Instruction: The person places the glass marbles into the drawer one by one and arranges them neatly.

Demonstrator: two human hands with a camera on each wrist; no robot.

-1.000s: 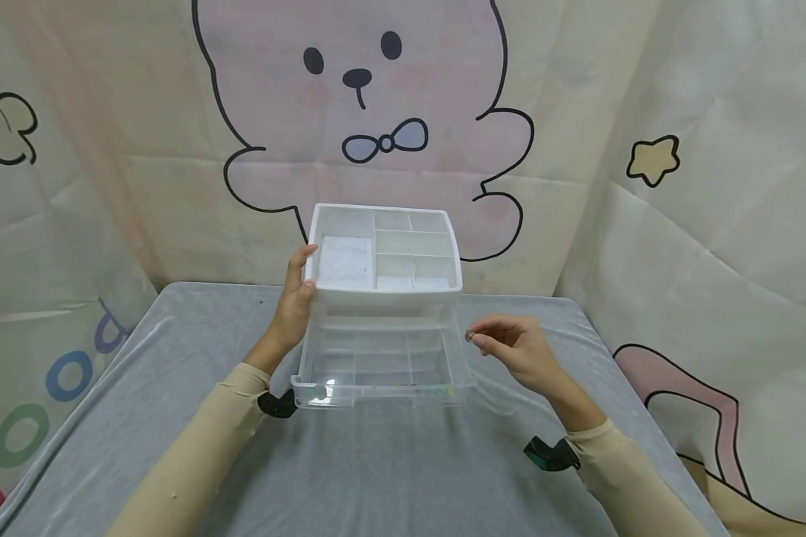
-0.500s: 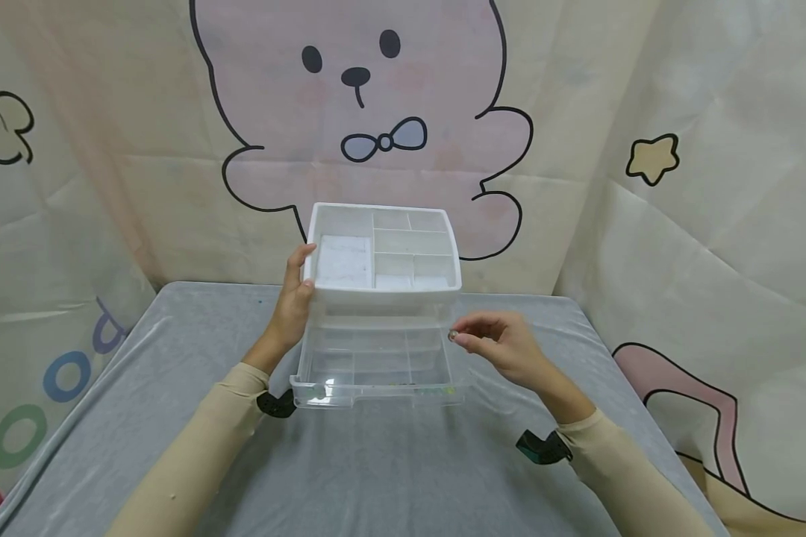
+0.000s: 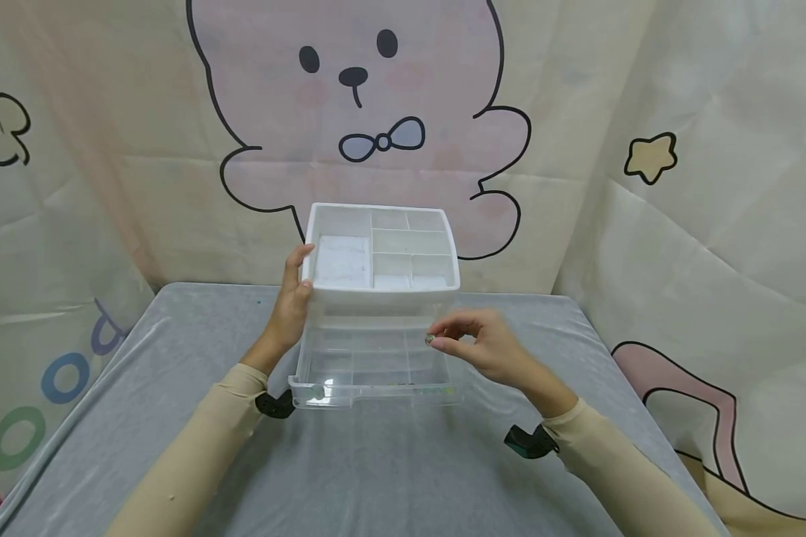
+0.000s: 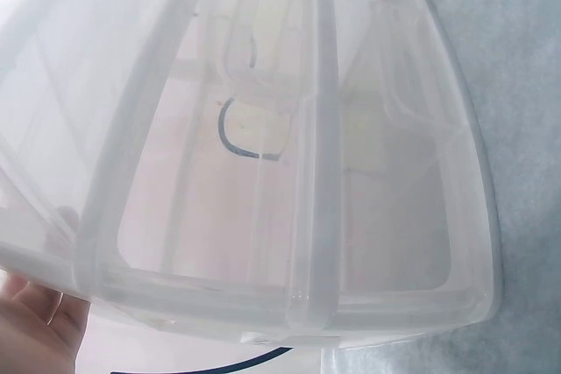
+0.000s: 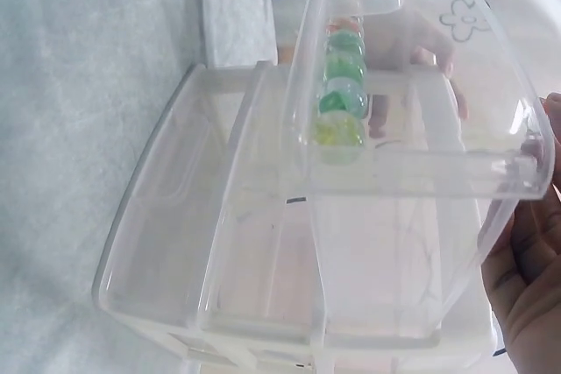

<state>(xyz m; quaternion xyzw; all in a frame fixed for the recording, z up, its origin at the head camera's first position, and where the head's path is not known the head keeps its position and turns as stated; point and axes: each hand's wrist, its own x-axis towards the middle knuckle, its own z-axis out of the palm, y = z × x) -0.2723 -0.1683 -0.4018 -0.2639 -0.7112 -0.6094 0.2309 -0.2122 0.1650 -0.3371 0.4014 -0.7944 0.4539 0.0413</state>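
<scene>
A white plastic organizer with a compartmented top stands on the table, its clear drawer pulled out toward me. My left hand grips the organizer's left side near the top, thumb in front; in the left wrist view its fingers appear at the lower left. Over the drawer's right part, my right hand pinches a small glassy marble between thumb and fingertips. The right wrist view shows several green and yellow marbles lined up along the drawer's front. There the held marble is hard to make out.
A grey cloth covers the table. Printed curtains hang behind and at both sides. Below the open drawer, the organizer has further clear drawers, which are closed.
My right hand has moved left with the marble, from beside the drawer's right edge to over its right part. My left hand keeps its grip on the organizer.
</scene>
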